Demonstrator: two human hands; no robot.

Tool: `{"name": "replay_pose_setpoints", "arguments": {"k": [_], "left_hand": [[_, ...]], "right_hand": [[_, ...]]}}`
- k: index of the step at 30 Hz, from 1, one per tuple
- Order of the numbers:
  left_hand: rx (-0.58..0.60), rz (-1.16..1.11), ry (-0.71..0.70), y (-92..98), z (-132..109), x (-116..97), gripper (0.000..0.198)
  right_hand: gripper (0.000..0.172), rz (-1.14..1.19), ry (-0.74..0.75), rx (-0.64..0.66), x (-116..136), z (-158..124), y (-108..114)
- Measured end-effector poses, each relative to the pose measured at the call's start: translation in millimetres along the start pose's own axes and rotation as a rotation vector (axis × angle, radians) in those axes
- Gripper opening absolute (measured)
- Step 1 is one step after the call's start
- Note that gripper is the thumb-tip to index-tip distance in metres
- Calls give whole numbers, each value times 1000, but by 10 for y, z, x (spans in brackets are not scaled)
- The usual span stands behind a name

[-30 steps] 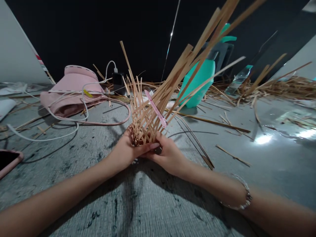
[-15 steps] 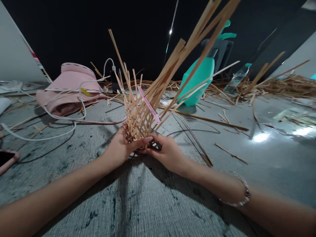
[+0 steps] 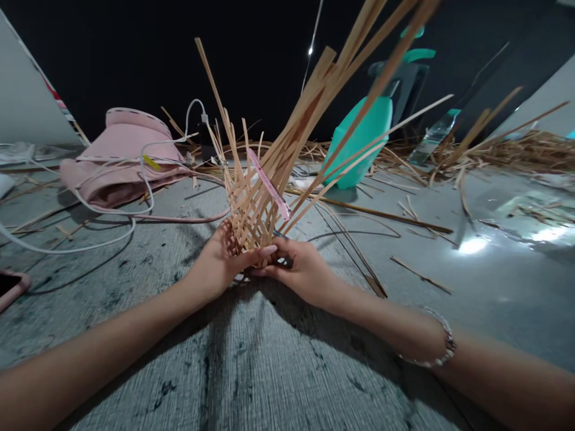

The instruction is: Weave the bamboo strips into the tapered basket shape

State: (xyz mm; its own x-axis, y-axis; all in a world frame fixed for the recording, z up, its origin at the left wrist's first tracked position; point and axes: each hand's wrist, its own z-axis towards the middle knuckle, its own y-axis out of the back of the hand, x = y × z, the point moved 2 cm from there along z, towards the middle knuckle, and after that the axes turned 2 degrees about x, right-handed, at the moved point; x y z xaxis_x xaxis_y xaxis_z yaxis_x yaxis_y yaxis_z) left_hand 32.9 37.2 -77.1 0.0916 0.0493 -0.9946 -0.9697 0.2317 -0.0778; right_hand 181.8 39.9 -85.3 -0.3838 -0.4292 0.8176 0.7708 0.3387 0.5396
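Pale flat wood-strip weave (image 3: 251, 224) upright, centre frame, held between hands, long loose ends fanning up & right. L hand (image 3: 213, 263) curled round lower left of weave; R hand (image 3: 299, 269) closed narrow on base from right, fingertips nearly meeting L's. Base underside hidden by fingers, I can't make it out. Pink plastic clip (image 3: 268, 185) on strips. Teal spray bottle (image 3: 363, 140) behind, upper right, partly crossed by strips; pink fabric bag (image 3: 121, 161) upper left.

Pretty dim setup here: a grey, concrete-looking floor (image 3: 251, 383) with dark speckles and stains runs across the whole shot, and it gets shiny toward the right, where a light throws a bright patch of glare (image 3: 471, 245). Behind it all is a pitch-black backdrop (image 3: 112, 60) with one thin bright line (image 3: 313, 42), and pale panels (image 3: 31, 90) angle in at the left corner, with another (image 3: 543, 102) on the right.
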Motion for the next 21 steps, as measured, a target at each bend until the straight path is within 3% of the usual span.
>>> {"name": "replay_pose_setpoints", "arguments": {"k": [3,10,16,21], "left_hand": [[34,-11,-18,10,-2,17,48],[80,-56,-5,39,0,61,54],[45,-43,-63,31,13,66,64],[31,2,-37,98,62,94,46]], "right_hand": [[11,-6,-8,26,10,-6,15],[3,47,-14,108,-22,17,-15],[4,-4,20,67,-55,14,-22],[18,-9,115,-29,14,-36,-23]]}}
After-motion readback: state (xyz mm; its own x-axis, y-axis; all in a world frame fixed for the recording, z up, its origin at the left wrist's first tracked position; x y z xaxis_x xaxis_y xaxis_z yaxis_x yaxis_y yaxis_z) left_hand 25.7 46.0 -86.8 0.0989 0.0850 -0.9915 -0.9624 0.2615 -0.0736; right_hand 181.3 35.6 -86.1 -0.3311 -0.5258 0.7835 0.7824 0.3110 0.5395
